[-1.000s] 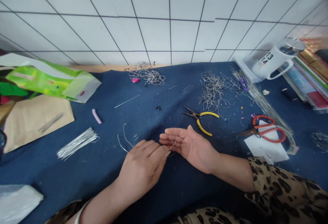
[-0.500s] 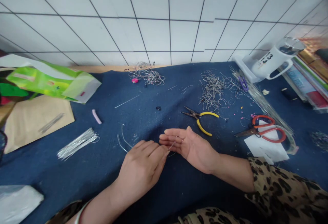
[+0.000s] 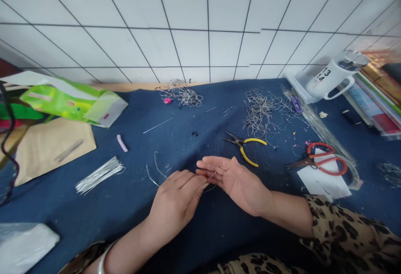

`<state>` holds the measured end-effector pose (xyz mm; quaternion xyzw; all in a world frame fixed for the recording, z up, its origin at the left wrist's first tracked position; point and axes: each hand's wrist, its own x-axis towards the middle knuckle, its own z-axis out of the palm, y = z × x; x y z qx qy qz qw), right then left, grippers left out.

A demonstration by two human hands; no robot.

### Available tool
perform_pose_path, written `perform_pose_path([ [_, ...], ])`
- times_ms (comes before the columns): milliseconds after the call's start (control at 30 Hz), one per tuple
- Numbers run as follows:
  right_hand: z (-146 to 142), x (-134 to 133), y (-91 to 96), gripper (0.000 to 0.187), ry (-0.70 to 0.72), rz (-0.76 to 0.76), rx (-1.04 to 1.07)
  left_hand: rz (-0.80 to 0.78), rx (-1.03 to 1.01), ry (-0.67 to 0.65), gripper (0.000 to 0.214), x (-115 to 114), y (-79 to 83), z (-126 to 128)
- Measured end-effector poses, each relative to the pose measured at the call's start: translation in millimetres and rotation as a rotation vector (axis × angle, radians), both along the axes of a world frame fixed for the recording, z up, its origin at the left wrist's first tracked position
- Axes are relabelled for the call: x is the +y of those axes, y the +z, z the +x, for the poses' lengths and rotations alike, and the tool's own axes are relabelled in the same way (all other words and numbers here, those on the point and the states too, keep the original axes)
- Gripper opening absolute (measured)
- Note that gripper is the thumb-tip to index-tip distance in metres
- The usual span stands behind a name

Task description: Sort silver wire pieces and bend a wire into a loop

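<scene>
My left hand (image 3: pixel 175 203) rests knuckles up on the blue cloth (image 3: pixel 131 199), its fingertips pinched on a thin wire (image 3: pixel 210 177). The wire's tip lies over the palm of my right hand (image 3: pixel 238 180), which is held palm up with fingers stretched out, touching the left fingertips. Yellow-handled pliers (image 3: pixel 246 145) lie just beyond my right hand. Red-handled scissors (image 3: pixel 319 161) lie to the right on a white paper.
A bundle of straight wires (image 3: pixel 98 174) lies at left, tangles of wire (image 3: pixel 261 111) at the back. A green bag (image 3: pixel 65 102) and brown paper (image 3: pixel 44 148) sit far left, a white mug (image 3: pixel 333 75) and books far right. A tiled wall stands behind.
Both hands hold nearly the same pose. The view has shifted slightly, so everything sits a little lower and to the right.
</scene>
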<state>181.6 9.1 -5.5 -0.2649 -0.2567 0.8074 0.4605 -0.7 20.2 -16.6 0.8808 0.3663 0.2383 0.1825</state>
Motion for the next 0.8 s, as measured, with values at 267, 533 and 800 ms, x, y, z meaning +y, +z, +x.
perform_pose_path([
  [267,-3,-10,18.8,0.043,-0.055,-0.005,-0.015,0.069,-0.1,0.015,0.012,-7,6.4,2],
  [533,-6,-14,29.3,0.047,-0.063,-0.016,0.035,0.11,-0.179,0.014,0.015,-12,7.0,-2],
  [800,-8,-15,31.4,0.052,-0.035,-0.072,0.027,0.154,-0.438,0.022,0.017,-17,22.1,-2],
])
